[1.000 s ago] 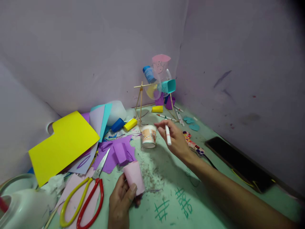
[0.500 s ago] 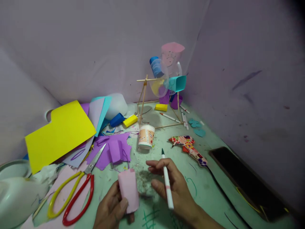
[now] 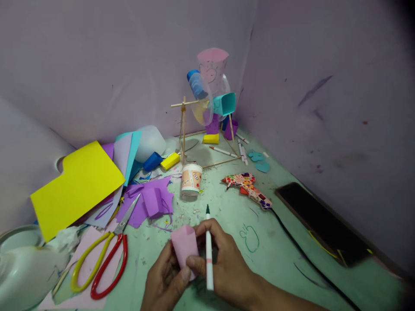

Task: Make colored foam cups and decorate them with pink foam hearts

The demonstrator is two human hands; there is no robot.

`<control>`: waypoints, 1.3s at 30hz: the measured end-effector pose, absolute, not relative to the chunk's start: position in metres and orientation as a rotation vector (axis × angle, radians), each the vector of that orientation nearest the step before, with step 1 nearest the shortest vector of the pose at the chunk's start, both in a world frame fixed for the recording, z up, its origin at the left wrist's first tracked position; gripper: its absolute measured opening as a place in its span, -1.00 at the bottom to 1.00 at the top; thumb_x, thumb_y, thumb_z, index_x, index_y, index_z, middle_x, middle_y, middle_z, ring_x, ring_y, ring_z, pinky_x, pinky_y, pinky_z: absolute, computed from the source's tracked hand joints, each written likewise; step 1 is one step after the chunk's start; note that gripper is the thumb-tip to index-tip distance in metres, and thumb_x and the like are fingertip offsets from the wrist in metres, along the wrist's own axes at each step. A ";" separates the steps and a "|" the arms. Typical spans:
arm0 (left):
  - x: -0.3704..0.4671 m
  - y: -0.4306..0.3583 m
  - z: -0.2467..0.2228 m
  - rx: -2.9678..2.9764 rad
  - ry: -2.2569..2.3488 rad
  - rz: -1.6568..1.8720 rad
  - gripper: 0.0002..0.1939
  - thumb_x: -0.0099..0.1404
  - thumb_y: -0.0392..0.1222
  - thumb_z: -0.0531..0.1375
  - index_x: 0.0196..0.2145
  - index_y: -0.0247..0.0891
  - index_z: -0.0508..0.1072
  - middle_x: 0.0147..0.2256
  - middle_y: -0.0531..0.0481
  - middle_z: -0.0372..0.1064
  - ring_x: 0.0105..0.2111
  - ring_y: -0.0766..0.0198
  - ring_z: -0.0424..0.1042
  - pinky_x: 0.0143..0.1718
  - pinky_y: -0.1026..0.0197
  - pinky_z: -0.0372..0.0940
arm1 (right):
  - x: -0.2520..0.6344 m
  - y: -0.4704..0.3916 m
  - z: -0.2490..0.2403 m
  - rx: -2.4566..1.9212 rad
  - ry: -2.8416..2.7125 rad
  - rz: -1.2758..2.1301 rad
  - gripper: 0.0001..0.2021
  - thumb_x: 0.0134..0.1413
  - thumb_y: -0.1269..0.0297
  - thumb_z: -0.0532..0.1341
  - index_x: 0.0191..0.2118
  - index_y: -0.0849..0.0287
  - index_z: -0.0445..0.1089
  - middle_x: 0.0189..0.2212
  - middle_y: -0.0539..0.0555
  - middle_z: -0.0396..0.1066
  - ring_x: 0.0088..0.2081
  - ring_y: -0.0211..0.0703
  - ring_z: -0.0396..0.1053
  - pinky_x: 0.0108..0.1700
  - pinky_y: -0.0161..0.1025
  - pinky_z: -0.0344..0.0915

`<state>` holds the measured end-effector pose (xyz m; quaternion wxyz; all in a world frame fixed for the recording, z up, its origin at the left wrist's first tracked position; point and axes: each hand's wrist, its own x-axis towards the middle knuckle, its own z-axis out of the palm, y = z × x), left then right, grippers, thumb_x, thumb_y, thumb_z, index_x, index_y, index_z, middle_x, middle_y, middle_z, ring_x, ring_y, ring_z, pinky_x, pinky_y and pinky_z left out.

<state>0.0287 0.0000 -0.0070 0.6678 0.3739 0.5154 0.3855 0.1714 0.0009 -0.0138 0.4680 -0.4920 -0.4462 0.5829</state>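
Note:
A small pink paper cup (image 3: 184, 246) stands tilted between my hands near the bottom middle. My left hand (image 3: 167, 276) grips it from the left, thumb on its lower front. My right hand (image 3: 223, 259) holds a white marker (image 3: 209, 259) with its dark green tip pointing up, and its thumb touches the front of the pink cup. Beyond my hands is a printed paper cup (image 3: 191, 179). A stick frame (image 3: 183, 125) at the back carries clear plastic discs with pink, blue and teal paper cups (image 3: 224, 104).
Red and yellow-handled scissors (image 3: 110, 259) lie on the left, near purple scraps (image 3: 152, 201) and a yellow sheet (image 3: 78, 185). On the right are a patterned glue gun (image 3: 248, 188) with a black cord and a dark phone-like slab (image 3: 324, 220). Walls rise behind and right.
My right hand has moved left with the marker and now touches the pink cup. My left hand and the cup have shifted right. The view has turned slightly right.

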 end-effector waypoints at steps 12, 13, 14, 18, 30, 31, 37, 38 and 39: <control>0.055 0.020 -0.008 0.623 1.120 0.884 -0.36 -0.03 -0.03 0.37 -0.01 -0.36 0.42 -0.30 -0.20 0.52 -0.35 0.08 0.48 -0.38 0.20 0.34 | 0.187 0.009 -0.017 -1.276 -0.999 1.366 -0.80 -0.07 0.23 0.27 -0.32 0.12 0.25 -0.50 -0.04 0.31 -0.49 -0.24 0.27 -0.44 -0.29 0.25; 0.057 0.021 -0.010 0.620 1.118 0.881 -0.37 -0.02 -0.02 0.35 -0.01 -0.37 0.41 -0.33 -0.19 0.52 -0.40 0.14 0.46 -0.43 0.23 0.32 | 0.191 0.009 -0.018 -1.272 -1.016 1.347 -0.83 0.01 0.19 0.23 -0.30 0.11 0.26 -0.49 -0.04 0.32 -0.49 -0.23 0.29 -0.44 -0.28 0.25; 0.058 0.022 -0.011 0.625 1.119 0.877 -0.39 0.01 -0.01 0.34 -0.02 -0.38 0.42 -0.36 -0.17 0.51 -0.46 0.19 0.43 -0.48 0.25 0.30 | 0.195 0.009 -0.019 -1.277 -1.035 1.312 -0.85 0.08 0.17 0.17 -0.27 0.11 0.27 -0.47 -0.02 0.33 -0.47 -0.22 0.31 -0.42 -0.27 0.26; 0.056 0.025 -0.013 0.729 1.117 0.850 -0.51 0.11 0.00 0.26 -0.08 -0.40 0.46 -0.51 -0.08 0.45 -0.58 0.30 0.32 -0.55 0.29 0.23 | 0.208 0.012 -0.016 -1.305 -1.078 1.178 -0.84 0.14 0.18 0.12 -0.17 0.08 0.26 -0.26 0.07 0.40 -0.25 -0.11 0.39 -0.21 -0.16 0.30; 0.053 0.016 -0.015 0.844 0.983 0.769 -0.46 -0.06 -0.06 0.37 -0.11 -0.33 0.50 -0.24 -0.19 0.52 -0.22 -0.02 0.48 -0.14 0.05 0.33 | 0.206 0.015 -0.018 -1.134 -1.069 1.525 -0.61 -0.16 0.28 0.35 -0.22 0.10 0.16 -0.48 -0.09 0.26 -0.46 -0.27 0.20 -0.42 -0.32 0.16; 0.054 0.016 -0.013 0.845 1.001 0.775 -0.47 -0.06 -0.08 0.37 -0.11 -0.33 0.50 -0.24 -0.20 0.52 -0.22 -0.03 0.48 -0.12 0.03 0.32 | 0.206 0.014 -0.019 -1.125 -1.053 1.530 -0.62 -0.15 0.30 0.34 -0.22 0.10 0.17 -0.49 -0.10 0.26 -0.47 -0.27 0.20 -0.43 -0.33 0.15; 0.053 0.017 -0.013 0.777 1.017 0.774 -0.37 -0.12 -0.07 0.39 -0.06 -0.35 0.47 -0.21 -0.24 0.52 -0.17 -0.11 0.47 -0.13 -0.02 0.33 | 0.205 0.012 -0.022 -1.084 -0.991 1.509 -0.75 -0.06 0.27 0.29 -0.27 0.12 0.23 -0.54 -0.10 0.25 -0.52 -0.30 0.16 -0.47 -0.34 0.10; 0.053 0.017 -0.014 0.773 1.021 0.770 -0.37 -0.11 -0.06 0.39 -0.05 -0.35 0.47 -0.22 -0.24 0.52 -0.17 -0.12 0.47 -0.15 -0.01 0.34 | 0.205 0.012 -0.022 -1.097 -0.992 1.492 -0.77 -0.04 0.26 0.28 -0.27 0.13 0.23 -0.54 -0.10 0.25 -0.52 -0.30 0.15 -0.47 -0.34 0.09; 0.053 0.017 -0.015 0.773 1.026 0.769 -0.38 -0.10 -0.06 0.39 -0.06 -0.35 0.47 -0.23 -0.24 0.52 -0.17 -0.11 0.47 -0.16 0.00 0.34 | 0.204 0.011 -0.022 -1.111 -0.994 1.476 -0.79 -0.03 0.25 0.27 -0.28 0.13 0.24 -0.54 -0.10 0.25 -0.52 -0.30 0.14 -0.48 -0.34 0.09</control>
